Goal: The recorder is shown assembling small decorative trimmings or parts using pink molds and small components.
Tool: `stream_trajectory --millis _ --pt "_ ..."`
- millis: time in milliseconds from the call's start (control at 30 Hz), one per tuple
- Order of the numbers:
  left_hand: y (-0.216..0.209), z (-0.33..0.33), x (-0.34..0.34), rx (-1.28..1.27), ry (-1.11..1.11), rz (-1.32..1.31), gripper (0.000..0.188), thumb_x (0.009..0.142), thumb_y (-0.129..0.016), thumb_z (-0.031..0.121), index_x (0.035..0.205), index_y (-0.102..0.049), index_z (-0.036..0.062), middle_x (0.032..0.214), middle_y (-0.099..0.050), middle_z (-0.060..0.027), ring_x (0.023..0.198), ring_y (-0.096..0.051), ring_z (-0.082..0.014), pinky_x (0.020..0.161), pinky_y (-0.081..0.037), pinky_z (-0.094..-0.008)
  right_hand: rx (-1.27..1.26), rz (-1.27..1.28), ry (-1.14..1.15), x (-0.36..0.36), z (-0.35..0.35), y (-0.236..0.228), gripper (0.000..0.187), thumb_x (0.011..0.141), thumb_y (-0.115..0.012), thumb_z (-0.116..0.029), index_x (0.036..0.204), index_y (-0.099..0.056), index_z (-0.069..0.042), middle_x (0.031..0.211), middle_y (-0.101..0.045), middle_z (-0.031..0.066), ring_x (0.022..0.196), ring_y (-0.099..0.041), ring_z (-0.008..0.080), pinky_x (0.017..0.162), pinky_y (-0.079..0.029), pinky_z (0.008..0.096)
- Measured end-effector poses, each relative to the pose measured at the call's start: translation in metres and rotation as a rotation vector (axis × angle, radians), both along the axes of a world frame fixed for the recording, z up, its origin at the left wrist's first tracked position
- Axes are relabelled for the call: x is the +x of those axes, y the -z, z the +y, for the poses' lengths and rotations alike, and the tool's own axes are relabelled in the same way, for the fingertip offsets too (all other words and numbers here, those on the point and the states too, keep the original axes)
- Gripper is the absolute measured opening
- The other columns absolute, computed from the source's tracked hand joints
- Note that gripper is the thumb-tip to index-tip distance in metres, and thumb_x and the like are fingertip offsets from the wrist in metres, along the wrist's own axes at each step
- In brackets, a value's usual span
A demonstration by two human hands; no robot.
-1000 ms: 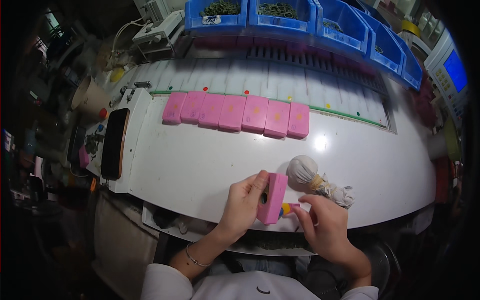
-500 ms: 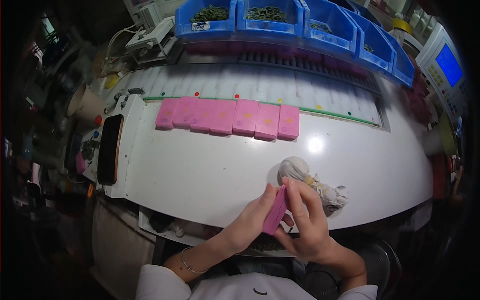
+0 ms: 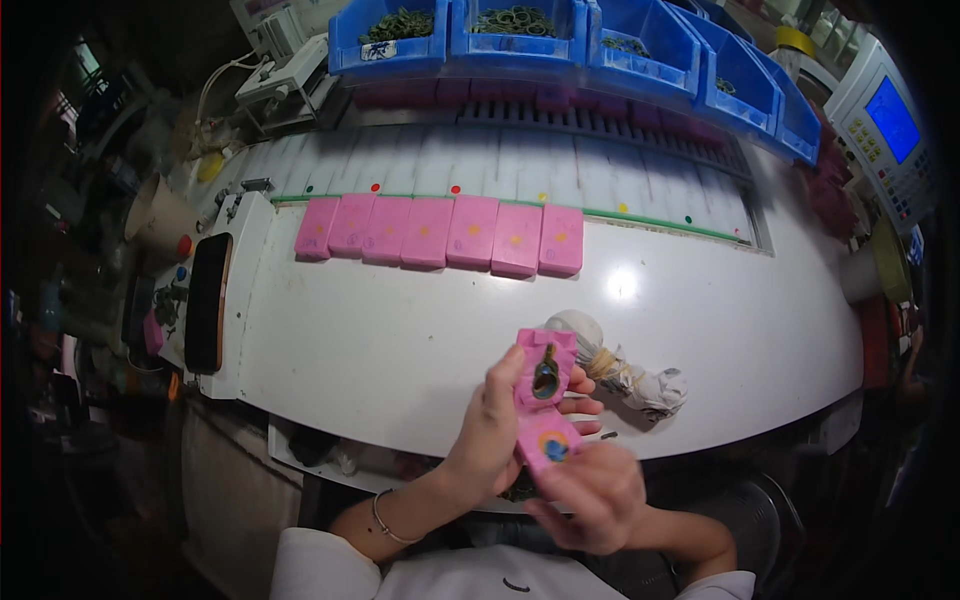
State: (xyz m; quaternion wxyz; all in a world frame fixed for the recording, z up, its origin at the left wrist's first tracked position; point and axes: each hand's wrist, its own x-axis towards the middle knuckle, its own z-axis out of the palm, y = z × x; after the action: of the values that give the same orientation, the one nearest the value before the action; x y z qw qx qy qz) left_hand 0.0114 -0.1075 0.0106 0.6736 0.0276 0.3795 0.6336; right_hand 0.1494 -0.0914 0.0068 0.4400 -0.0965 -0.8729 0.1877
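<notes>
A pink rubber mould (image 3: 530,393) lies parted into two halves in my left hand (image 3: 487,425), whose fingers wrap around behind it. In the upper half sits a dark green ring-shaped piece (image 3: 545,378) with a stem. The lower half (image 3: 538,437) folds down toward me and shows an orange ring mark with a blue patch. My right hand (image 3: 600,495), blurred and curled, is closed at the lower half's near edge; its fingertips are partly hidden. Just beyond the mould lies a white cloth bundle (image 3: 650,388) with a rounded end, tied with yellowish bands.
A row of pink mould blocks (image 3: 424,232) lies along the green-edged white strip. Blue bins (image 3: 515,45) with green pieces stand at the back. A phone (image 3: 208,303) rests at left; a control panel with a blue screen (image 3: 892,120) stands at right.
The pink mould, closed between both hands before, is now spread apart, showing the green piece inside. My right hand has moved down toward me. The view has shifted slightly.
</notes>
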Motion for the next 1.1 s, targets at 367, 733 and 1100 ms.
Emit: stream_trajectory --millis 367,733,1100 --pt "0.008 0.007 -0.011 0.189 0.025 0.599 0.064 0.096 -0.021 0.044 0.096 -0.054 -0.0101 0.082 -0.061 -0.0188 0.058 -0.056 -0.0168 0.052 -0.051 -0.0306 -0.345 -0.217 -0.003 0.015 0.017 -0.021 0.032 0.058 -0.066 0.007 0.09 -0.064 0.0 0.072 -0.058 0.007 0.073 -0.059 0.0233 0.061 -0.046 0.032" --pt "0.001 -0.003 -0.001 0.206 0.093 0.809 0.053 0.098 -0.028 0.03 0.072 -0.057 -0.006 0.06 -0.057 -0.0071 0.054 -0.055 -0.0099 0.051 -0.046 -0.0241 -0.814 -0.009 0.179 -0.019 0.043 -0.022 0.013 0.085 -0.048 0.007 0.095 -0.055 0.003 0.068 -0.054 0.0068 0.054 -0.055 0.0099 0.047 -0.044 0.0215" --pt "-0.001 0.006 0.001 0.225 0.113 0.749 0.049 0.098 -0.026 0.028 0.098 -0.061 -0.0064 0.068 -0.059 -0.0056 0.058 -0.053 -0.0083 0.054 -0.045 -0.0234 -0.891 0.043 0.234 -0.007 0.056 -0.014 0.013 0.092 -0.044 -0.008 0.095 -0.053 0.001 0.08 -0.049 0.0029 0.061 -0.047 0.0062 0.056 -0.042 0.0187"
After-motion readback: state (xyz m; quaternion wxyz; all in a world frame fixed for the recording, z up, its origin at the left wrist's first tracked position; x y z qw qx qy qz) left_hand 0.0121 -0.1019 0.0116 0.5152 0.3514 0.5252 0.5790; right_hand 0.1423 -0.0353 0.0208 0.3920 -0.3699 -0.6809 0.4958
